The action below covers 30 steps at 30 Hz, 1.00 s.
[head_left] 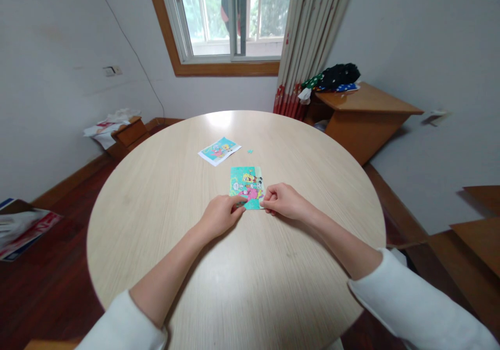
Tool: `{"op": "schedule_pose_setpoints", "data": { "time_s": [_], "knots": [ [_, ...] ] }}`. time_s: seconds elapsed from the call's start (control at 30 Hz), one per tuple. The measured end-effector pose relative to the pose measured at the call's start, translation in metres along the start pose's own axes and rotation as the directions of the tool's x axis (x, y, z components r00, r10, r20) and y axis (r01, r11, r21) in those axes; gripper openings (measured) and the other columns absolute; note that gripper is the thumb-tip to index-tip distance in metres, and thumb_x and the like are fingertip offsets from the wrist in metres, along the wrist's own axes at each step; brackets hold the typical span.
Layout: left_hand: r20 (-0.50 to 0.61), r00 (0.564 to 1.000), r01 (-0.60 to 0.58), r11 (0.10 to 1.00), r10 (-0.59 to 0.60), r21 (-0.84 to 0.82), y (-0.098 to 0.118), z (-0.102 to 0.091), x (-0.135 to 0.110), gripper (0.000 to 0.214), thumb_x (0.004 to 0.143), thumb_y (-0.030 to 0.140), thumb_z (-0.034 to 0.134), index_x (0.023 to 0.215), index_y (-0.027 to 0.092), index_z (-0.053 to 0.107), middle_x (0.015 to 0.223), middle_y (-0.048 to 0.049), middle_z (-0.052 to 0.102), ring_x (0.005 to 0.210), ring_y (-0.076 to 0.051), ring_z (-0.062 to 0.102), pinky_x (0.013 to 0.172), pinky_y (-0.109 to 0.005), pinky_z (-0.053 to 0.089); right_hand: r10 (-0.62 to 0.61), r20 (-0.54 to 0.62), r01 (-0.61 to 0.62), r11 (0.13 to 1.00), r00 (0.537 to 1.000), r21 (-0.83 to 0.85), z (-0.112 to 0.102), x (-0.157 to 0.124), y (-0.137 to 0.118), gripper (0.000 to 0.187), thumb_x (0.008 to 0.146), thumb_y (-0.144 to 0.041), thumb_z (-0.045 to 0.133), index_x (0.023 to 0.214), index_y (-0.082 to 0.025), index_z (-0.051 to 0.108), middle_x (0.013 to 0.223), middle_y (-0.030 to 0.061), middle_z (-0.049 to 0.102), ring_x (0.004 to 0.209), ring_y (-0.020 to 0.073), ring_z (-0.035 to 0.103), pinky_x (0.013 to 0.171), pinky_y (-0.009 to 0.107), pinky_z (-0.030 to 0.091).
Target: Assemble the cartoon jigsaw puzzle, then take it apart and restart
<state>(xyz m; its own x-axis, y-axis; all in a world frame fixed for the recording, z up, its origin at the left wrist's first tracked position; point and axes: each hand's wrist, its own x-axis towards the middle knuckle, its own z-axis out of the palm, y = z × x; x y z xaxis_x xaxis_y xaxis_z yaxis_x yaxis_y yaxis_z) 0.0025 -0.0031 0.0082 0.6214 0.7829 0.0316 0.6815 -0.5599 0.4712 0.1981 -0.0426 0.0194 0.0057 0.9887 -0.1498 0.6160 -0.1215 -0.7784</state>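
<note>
A small turquoise cartoon jigsaw puzzle [247, 183] lies flat near the middle of the round pale wooden table [156, 204]. My left hand [219, 215] rests curled at the puzzle's near left corner, fingertips pinched on its edge. My right hand [282, 201] is curled at the near right corner, fingers pressed on that edge. A printed reference picture [219, 150] with a white border lies farther back on the table. One loose turquoise puzzle piece [250, 151] sits just right of it.
A wooden desk [363, 110] with dark clothes stands at the back right under a flowered curtain [312, 37]. A low wooden box [127, 131] with bags sits by the left wall. Papers [21, 230] lie on the floor at left. Wooden boards [476, 235] lean at right.
</note>
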Motion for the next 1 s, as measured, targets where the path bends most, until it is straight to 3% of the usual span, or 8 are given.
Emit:
{"op": "schedule_pose_setpoints", "data": {
  "time_s": [0.3,0.43,0.53,0.63,0.67,0.73,0.83,1.0],
  "knots": [
    [0.010,1.000,-0.010,1.000,0.011,-0.022,-0.004,0.001,0.001,0.032,0.085,0.030,0.052,0.112,0.019,0.068,0.070,-0.0039,0.066,0.067,-0.016,0.057,0.062,-0.025,0.037,-0.026,-0.016,0.022,0.979,1.000,-0.201,-0.002,-0.002,-0.009,0.022,0.073,-0.018,0.060,0.053,-0.020,0.051,0.046,-0.0015,0.058,0.047,0.0107,0.054,0.050,0.021,0.034],
    [0.011,1.000,-0.016,0.999,0.016,-0.030,-0.004,0.001,0.001,0.032,0.085,0.029,0.052,0.111,0.019,0.068,0.069,-0.0035,0.065,0.067,-0.016,0.057,0.062,-0.025,0.037,-0.053,-0.027,0.047,0.980,0.998,-0.191,-0.001,-0.003,-0.008,0.023,0.072,-0.018,0.061,0.051,-0.020,0.050,0.048,-0.0009,0.060,0.047,0.0103,0.053,0.049,0.021,0.033],
    [0.000,1.000,-0.027,0.999,0.027,-0.036,-0.004,0.002,0.001,0.031,0.085,0.029,0.052,0.109,0.019,0.068,0.068,-0.0029,0.065,0.065,-0.015,0.056,0.061,-0.024,0.036,-0.019,0.004,0.020,0.999,1.000,-0.046,0.000,0.000,-0.003,0.022,0.069,-0.022,0.064,0.052,-0.019,0.050,0.046,-0.0011,0.058,0.045,0.0097,0.052,0.047,0.021,0.035],
    [-0.019,1.000,-0.022,0.998,0.021,-0.063,-0.003,0.001,0.001,0.029,0.084,0.029,0.053,0.105,0.018,0.069,0.065,-0.0015,0.063,0.060,-0.014,0.053,0.059,-0.024,0.034,0.041,0.045,-0.052,0.965,0.998,0.256,-0.002,0.008,0.006,0.027,0.066,-0.034,0.069,0.058,-0.019,0.048,0.047,-0.0012,0.057,0.040,0.0098,0.050,0.043,0.021,0.036],
    [-0.034,0.999,-0.018,0.996,0.016,-0.083,-0.003,0.000,0.000,0.029,0.083,0.030,0.053,0.105,0.018,0.068,0.064,-0.0009,0.062,0.059,-0.013,0.052,0.058,-0.024,0.033,0.048,0.012,-0.049,0.939,0.999,0.339,-0.004,0.013,0.010,0.030,0.065,-0.039,0.069,0.060,-0.019,0.048,0.046,-0.0017,0.056,0.039,0.0095,0.049,0.041,0.021,0.035],
    [-0.081,0.997,-0.009,0.991,-0.001,-0.130,-0.003,-0.001,0.000,0.028,0.083,0.031,0.052,0.103,0.017,0.068,0.062,0.0003,0.060,0.057,-0.012,0.050,0.057,-0.024,0.033,0.046,-0.175,0.030,0.913,0.983,0.407,-0.009,0.023,0.020,0.034,0.065,-0.047,0.068,0.062,-0.020,0.047,0.044,-0.0044,0.051,0.037,0.0083,0.043,0.039,0.021,0.032],
    [-0.172,0.983,0.028,0.983,-0.059,-0.182,-0.005,-0.003,0.002,0.027,0.085,0.031,0.048,0.097,0.017,0.068,0.060,0.0016,0.058,0.055,-0.011,0.049,0.057,-0.024,0.033,0.001,-0.492,0.183,0.928,0.871,0.326,-0.017,0.044,0.034,0.034,0.067,-0.049,0.065,0.063,-0.020,0.048,0.046,-0.0055,0.047,0.041,0.0080,0.041,0.041,0.021,0.030],
    [-0.276,0.954,0.067,0.980,-0.118,-0.188,-0.015,-0.007,0.007,0.025,0.084,0.024,0.045,0.090,0.016,0.067,0.066,-0.0010,0.060,0.062,-0.013,0.053,0.064,-0.026,0.041,-0.013,-0.612,0.204,0.948,0.791,0.244,-0.024,0.087,0.048,0.024,0.072,-0.041,0.059,0.068,-0.018,0.055,0.059,-0.0005,0.057,0.055,0.0123,0.052,0.053,0.024,0.041]
  ]
}}
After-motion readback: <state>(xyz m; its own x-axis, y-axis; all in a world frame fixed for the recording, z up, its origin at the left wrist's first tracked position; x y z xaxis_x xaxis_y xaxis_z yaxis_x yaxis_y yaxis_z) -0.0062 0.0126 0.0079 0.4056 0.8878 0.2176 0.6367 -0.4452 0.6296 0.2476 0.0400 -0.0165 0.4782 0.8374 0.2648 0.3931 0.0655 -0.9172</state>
